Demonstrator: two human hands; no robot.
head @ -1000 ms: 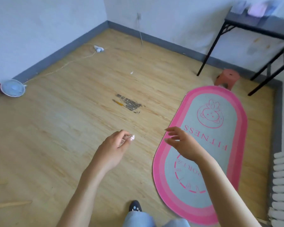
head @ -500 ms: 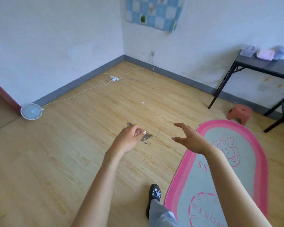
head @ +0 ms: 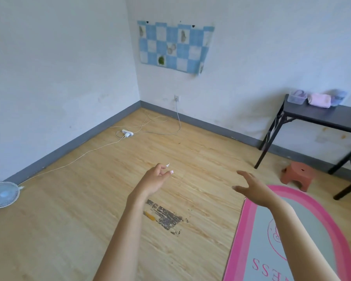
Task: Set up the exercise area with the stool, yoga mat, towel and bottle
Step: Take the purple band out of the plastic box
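Over the wooden floor we are holding our left grip loosely curled and our right grip spread, near the pink yoga mat and orange stool.

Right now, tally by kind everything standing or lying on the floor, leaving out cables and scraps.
Stool: 1
Yoga mat: 1
Table: 1
Fan: 1
Power strip: 1
Total: 5

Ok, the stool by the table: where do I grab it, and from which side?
Probably take the stool by its seat rim, from above on the mat side. It stands upright with its flat seat clear, and the table legs flank it left and right.
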